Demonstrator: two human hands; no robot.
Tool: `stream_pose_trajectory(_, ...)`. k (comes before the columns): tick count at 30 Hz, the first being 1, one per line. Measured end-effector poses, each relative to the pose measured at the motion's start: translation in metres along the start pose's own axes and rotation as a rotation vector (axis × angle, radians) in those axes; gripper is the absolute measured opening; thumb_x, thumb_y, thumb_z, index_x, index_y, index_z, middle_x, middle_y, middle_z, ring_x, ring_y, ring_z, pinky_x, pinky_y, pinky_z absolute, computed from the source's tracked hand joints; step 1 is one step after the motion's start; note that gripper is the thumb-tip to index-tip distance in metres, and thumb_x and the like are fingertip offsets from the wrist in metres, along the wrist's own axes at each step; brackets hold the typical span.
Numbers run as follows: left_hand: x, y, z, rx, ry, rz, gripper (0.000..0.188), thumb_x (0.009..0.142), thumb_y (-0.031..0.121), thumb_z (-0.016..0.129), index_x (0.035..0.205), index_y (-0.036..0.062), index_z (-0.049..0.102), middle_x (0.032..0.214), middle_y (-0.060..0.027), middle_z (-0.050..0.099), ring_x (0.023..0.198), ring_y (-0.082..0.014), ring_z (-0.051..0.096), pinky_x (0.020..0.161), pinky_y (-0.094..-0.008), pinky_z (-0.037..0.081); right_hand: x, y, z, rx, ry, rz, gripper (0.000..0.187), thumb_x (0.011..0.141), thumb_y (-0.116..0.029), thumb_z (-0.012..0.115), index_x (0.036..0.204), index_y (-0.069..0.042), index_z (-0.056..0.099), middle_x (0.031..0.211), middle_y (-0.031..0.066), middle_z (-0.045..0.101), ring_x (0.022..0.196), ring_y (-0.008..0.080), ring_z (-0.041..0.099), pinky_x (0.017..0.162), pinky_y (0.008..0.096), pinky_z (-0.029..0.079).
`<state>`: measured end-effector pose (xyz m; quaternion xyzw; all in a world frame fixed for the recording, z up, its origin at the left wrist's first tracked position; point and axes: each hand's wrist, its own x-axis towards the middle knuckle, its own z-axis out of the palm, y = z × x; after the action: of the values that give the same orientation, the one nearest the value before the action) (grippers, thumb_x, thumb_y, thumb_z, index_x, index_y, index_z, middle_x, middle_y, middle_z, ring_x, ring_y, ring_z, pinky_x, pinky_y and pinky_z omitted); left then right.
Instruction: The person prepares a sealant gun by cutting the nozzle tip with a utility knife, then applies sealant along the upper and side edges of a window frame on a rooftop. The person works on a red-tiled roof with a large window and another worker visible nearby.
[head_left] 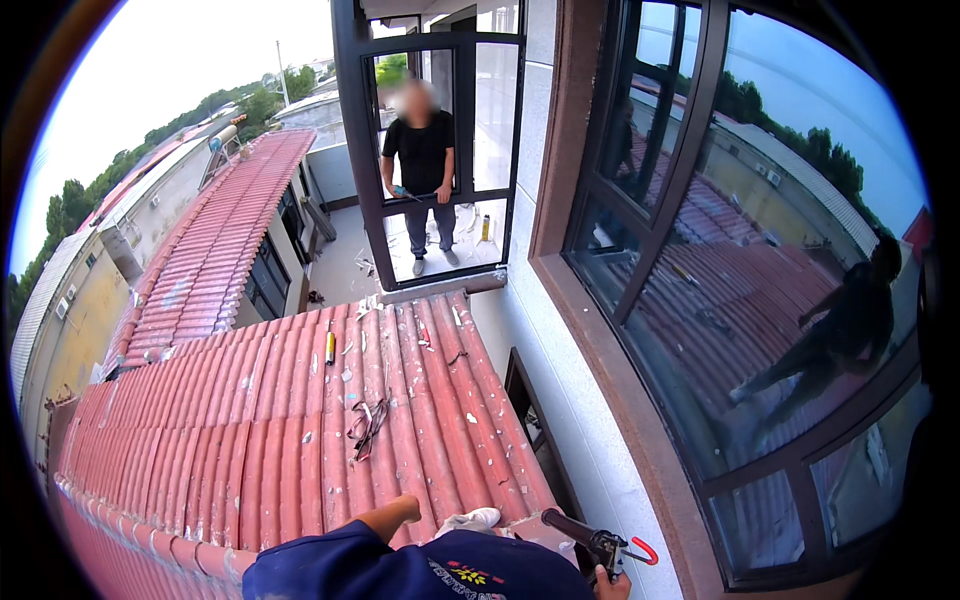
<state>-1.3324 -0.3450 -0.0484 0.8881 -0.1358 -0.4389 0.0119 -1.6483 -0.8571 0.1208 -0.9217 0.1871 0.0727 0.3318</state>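
Note:
At the lower edge, my right hand [612,586] is closed around a black caulking gun [590,537], whose red hooked rod end [645,552] sticks out to the right. The gun's dark barrel points to the upper left, close to the pale wall. My left hand [407,508] shows only at the end of my bent arm, over the red roof [270,470]; its fingers cannot be made out. Below it, a white shoe [482,517] rests on the roof.
A tangled dark cord [368,430], a yellow-and-black tube [330,348] and scattered scraps lie on the ridged roof. Dark-framed windows [660,240] and a pale wall [560,370] stand to the right. Ahead, a person [420,160] stands behind a glazed frame, holding a tool.

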Motion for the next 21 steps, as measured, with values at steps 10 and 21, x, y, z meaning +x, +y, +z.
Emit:
stream_pose_trajectory(10, -0.027, -0.04, -0.017, -0.121, 0.06, -0.205, 0.05, 0.083, 0.038, 0.075, 0.119, 0.0048, 0.074, 0.122, -0.0211, 0.071, 0.113, -0.0351, 0.07, 0.097, -0.0456, 0.056, 0.022, -0.049, -0.02, 0.246, 0.072, 0.381, 0.054, 0.098, -0.045, 0.068, 0.094, 0.009, 0.067, 0.081, 0.0211, 0.067, 0.077, 0.0353, 0.06, 0.076, 0.0463, 0.049)
stream_pose_trajectory(21, -0.032, -0.012, -0.007, 0.002, 0.031, -0.046, 0.051, 0.085, 0.046, 0.075, 0.114, 0.0045, 0.076, 0.118, -0.0199, 0.073, 0.11, -0.0364, 0.07, 0.094, -0.047, 0.055, -0.026, 0.03, 0.053, 0.364, 0.427, 0.531, 0.027, 0.085, -0.025, 0.08, 0.094, -0.002, 0.072, 0.064, 0.0067, 0.064, 0.055, 0.0213, 0.061, 0.054, 0.038, 0.049)
